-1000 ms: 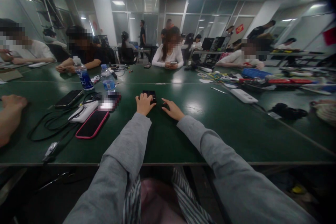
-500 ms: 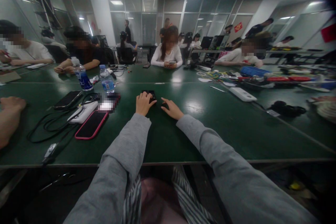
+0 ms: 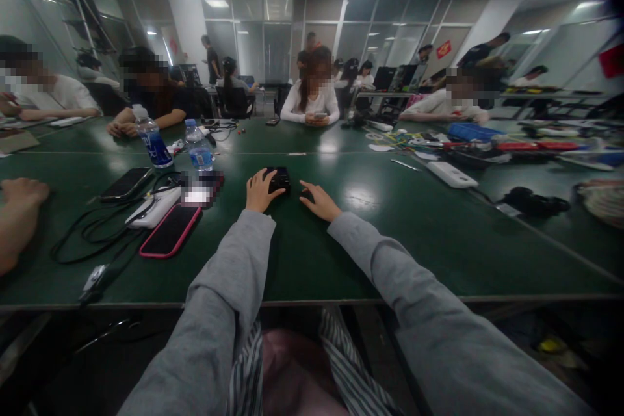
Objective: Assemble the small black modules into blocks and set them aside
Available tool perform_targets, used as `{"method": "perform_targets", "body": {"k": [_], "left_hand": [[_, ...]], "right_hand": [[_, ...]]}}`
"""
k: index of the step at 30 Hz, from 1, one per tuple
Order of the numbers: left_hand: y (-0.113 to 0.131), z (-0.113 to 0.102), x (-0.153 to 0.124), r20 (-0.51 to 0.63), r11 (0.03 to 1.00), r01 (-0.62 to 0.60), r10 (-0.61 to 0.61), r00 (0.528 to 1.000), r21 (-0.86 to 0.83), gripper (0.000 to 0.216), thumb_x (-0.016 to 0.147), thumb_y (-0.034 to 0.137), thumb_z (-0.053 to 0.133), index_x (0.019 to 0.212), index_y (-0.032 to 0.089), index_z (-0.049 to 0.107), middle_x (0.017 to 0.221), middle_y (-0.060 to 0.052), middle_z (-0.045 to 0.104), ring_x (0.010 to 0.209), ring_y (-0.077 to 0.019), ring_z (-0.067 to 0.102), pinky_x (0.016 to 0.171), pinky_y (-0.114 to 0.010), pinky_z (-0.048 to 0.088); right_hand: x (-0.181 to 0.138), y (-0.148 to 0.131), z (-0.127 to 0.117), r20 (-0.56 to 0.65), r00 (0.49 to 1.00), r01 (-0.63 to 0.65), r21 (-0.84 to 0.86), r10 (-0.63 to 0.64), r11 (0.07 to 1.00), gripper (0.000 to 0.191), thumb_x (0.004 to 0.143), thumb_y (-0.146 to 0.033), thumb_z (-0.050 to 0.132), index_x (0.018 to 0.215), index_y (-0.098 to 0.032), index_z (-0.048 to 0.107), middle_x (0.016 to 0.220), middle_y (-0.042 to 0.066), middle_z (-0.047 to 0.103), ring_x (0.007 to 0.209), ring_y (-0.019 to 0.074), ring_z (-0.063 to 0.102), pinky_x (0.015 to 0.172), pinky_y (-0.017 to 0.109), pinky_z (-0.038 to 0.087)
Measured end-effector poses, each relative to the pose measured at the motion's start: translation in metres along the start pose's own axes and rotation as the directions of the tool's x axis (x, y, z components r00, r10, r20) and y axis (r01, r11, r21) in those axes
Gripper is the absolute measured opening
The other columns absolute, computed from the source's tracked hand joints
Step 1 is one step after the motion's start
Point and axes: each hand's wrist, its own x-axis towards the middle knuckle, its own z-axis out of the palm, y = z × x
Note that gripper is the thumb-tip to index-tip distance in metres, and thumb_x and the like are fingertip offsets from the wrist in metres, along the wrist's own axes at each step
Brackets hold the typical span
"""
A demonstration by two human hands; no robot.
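Observation:
A small black box-like object (image 3: 281,179) rests on the green table in front of me; its exact kind cannot be made out. My left hand (image 3: 262,191) grips it at the left side, with fingers at its far left part and the thumb along its near edge. The fingers cover part of it. Just to the right, my right hand (image 3: 319,200) hovers at or near the tabletop, apart from the object. Its thumb and index finger are separated, and nothing shows between them.
Left of me lie a pink-edged phone (image 3: 170,231), a white power strip (image 3: 155,207), a dark phone (image 3: 127,184) and cables. Two bottles (image 3: 199,149) stand behind. A white box-shaped item (image 3: 451,175) and black bundle (image 3: 535,201) lie right. Other people sit around the table (image 3: 390,240).
My left hand has shifted slightly left, from over the top of the black object to its left side, so more of the object shows. My right hand has hardly moved.

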Motion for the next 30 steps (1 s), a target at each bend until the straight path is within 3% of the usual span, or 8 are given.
{"method": "perform_targets", "body": {"k": [5,10,19,30], "left_hand": [[-0.016,0.014,0.006,0.062,0.990,-0.013,0.022,0.998,-0.140,0.067,0.085,0.058,0.053,0.144,0.030,0.038,0.156,-0.009,0.027,0.134,-0.0269,0.042,0.104,-0.039,0.039],[-0.022,0.024,0.009,0.079,0.964,0.015,0.007,0.997,-0.266,0.065,0.083,0.059,0.055,0.141,0.034,0.043,0.158,-0.005,0.023,0.133,-0.0302,0.044,0.103,-0.043,0.044],[-0.027,0.025,0.012,0.074,0.935,0.003,0.025,0.997,-0.354,0.060,0.083,0.054,0.058,0.138,0.033,0.048,0.158,-0.004,0.025,0.132,-0.0326,0.044,0.104,-0.048,0.043],[-0.028,0.027,0.013,0.041,0.904,-0.007,0.027,0.999,-0.428,0.057,0.082,0.051,0.063,0.135,0.034,0.051,0.156,-0.004,0.029,0.135,-0.0325,0.041,0.106,-0.049,0.040]], "right_hand": [[0.000,-0.005,-0.004,0.023,1.000,0.021,-0.021,-0.021,1.000,0.058,0.092,-0.039,0.049,0.147,-0.026,0.035,0.117,0.008,0.062,0.109,0.0241,0.055,0.098,0.048,0.045],[0.000,-0.010,-0.009,0.046,0.993,0.108,-0.014,-0.107,0.994,0.053,0.094,-0.042,0.045,0.144,-0.027,0.039,0.133,0.008,0.056,0.120,0.0244,0.051,0.105,0.049,0.041],[0.011,-0.028,0.014,0.056,0.994,0.090,0.046,-0.092,0.995,0.062,0.092,-0.045,0.049,0.149,-0.026,0.031,0.151,0.008,0.037,0.141,0.0247,0.032,0.114,0.051,0.031],[0.013,-0.032,0.020,0.093,0.992,0.082,0.054,-0.087,0.995,0.068,0.089,-0.041,0.054,0.149,-0.022,0.028,0.152,0.012,0.034,0.139,0.0250,0.036,0.113,0.049,0.033]]}}
